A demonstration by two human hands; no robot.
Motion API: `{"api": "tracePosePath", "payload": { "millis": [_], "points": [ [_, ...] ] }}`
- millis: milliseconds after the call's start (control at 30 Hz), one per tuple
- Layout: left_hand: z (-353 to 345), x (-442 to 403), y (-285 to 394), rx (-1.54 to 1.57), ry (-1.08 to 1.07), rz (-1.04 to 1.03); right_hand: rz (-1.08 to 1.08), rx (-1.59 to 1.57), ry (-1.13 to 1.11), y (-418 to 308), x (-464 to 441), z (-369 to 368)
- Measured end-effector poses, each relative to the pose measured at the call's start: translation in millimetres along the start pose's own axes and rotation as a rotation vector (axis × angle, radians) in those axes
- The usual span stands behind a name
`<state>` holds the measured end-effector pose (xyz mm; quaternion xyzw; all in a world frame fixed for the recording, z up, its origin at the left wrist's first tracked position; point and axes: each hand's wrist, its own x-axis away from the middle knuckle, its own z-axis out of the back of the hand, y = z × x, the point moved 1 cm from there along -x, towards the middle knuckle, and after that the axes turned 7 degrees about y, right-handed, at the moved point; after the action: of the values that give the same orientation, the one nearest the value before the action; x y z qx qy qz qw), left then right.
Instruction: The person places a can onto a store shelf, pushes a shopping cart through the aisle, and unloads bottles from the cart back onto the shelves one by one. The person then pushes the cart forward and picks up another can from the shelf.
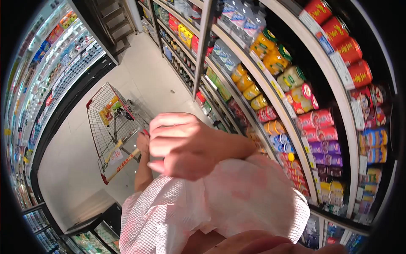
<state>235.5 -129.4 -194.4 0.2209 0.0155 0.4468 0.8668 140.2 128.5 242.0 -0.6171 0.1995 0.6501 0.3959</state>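
Note:
My left hand (143, 143) is closed round the right end of the shopping cart's push handle (127, 161). The wire cart (111, 106) stands ahead and to the left. Inside its basket lies a yellow and red package (111, 106), with other items too small to make out beside it. My right hand (179, 144) is raised close in front of my chest, its fingers curled inward and the back of the hand toward me. The palm is hidden, and nothing shows sticking out of it. That hand covers part of the view beyond the left hand.
On the right, tall shelves (279, 91) hold jars, red cans (349, 51) and bottled water (243, 19). A lit refrigerated display (63, 63) curves along the left. Pale tiled floor (146, 67) runs between them toward a ladder-like metal rack (115, 21).

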Motion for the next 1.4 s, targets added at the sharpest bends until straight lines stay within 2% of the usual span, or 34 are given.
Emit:
{"api": "tracePosePath", "payload": {
  "millis": [100, 133, 267, 400, 467, 567, 733, 833, 933, 1133, 1300, 1333, 1400],
  "points": [
    [34, 75, 45, 0.037, -0.017, -0.097, 0.054, -0.018, 0.105, -84, -26, 1],
    [15, 100, 27, 0.074, -0.014, -0.166, 0.051, 0.018, 0.145, -100, -24, 3],
    [11, 258, -13, 0.178, -0.112, -0.345, -0.054, 0.159, 0.301, -188, -7, 4],
    [21, 409, -55, 0.182, -0.274, -0.357, -0.147, 0.232, 0.425, -270, 9, -11],
    [15, 447, -66, 0.184, -0.338, -0.345, -0.195, 0.301, 0.471, -306, 13, -12],
    [-4, 461, -66, 0.232, -0.360, -0.337, -0.203, 0.367, 0.517, -350, 17, -19],
    [-63, 394, -42, 0.396, -0.321, -0.278, -0.187, 0.495, 0.569, -412, 20, -39],
    [-90, 372, -42, 0.526, -0.319, -0.257, -0.161, 0.448, 0.574, -445, 20, -47],
    [-86, 383, -63, 0.600, -0.309, -0.245, -0.149, 0.360, 0.544, -477, 24, -61],
    [-31, 487, -113, 0.175, -0.368, -0.269, -0.137, 0.234, 0.468, -558, 31, -90],
    [-17, 502, -176, -0.032, -0.459, -0.293, -0.170, 0.196, 0.400, -620, 55, -122],
    [13, 522, -168, -0.055, -0.470, -0.290, -0.181, 0.187, 0.394, -634, 59, -128],
    [1, 533, -212, -0.121, -0.428, -0.341, -0.204, 0.169, 0.382, -665, 59, -144]
  ]
}}
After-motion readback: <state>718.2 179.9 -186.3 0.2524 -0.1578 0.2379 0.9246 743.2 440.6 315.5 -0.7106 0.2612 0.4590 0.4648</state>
